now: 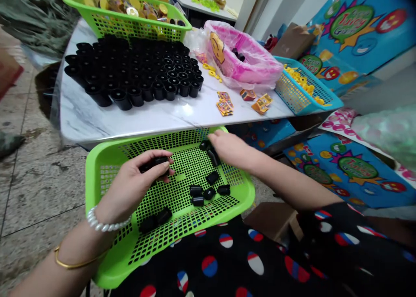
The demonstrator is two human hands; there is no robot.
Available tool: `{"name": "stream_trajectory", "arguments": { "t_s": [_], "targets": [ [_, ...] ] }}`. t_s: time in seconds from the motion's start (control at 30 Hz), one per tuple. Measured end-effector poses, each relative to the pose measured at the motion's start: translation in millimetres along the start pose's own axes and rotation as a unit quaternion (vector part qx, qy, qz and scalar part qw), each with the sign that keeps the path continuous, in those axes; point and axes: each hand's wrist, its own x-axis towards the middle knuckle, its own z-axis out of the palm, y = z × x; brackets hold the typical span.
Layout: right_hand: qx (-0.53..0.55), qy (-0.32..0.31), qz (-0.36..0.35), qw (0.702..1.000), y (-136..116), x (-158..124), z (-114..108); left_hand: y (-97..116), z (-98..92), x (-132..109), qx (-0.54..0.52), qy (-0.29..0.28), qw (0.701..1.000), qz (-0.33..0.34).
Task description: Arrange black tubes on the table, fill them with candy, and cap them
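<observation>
Left hand (139,175) gripped black cylinders (154,163) over the lower green basket (92,184), where five more lay clustered, three with long axes roughly lengthwise, though I couldn't tell whether the right hand (229,148) held any.

I see the left hand (139,176) curled, its thumb bent toward the fingers. The right arm (286,180) stretches farther forward, the right hand (229,146) tipped down, fingertips perhaps pinched.

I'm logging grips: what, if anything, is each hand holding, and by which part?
The left hand holds at least one black plastic-looking cylinder by its side. Whether the right hand grips anything can't be told.
</observation>
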Motion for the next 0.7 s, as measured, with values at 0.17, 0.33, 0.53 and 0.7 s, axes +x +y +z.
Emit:
{"name": "stream_trajectory", "arguments": {
  "t_s": [0.17,0.33,0.53,0.7],
  "targets": [
    [0.06,-0.035,-0.1,0.993,-18.6,5.3,15.2,-2.3,-2.4,0.4,0.005,0.016,1.0,-0.005],
    [0.064,0.005,-0.091,0.994,4.7,-13.6,-7.6,0.1,-5.1,-1.6,0.006,0.026,1.0,0.014],
    [0.016,-0.045,-0.069,0.996,3.5,-37.2,-6.1,20.3,-7.2,-28.6,0.002,0.082,0.996,0.046],
    [-0.019,-0.088,-0.077,0.993,-13.7,-33.9,20.7,18.7,-10.9,-54.9,0.051,0.102,0.993,0.014]
  ]
}}
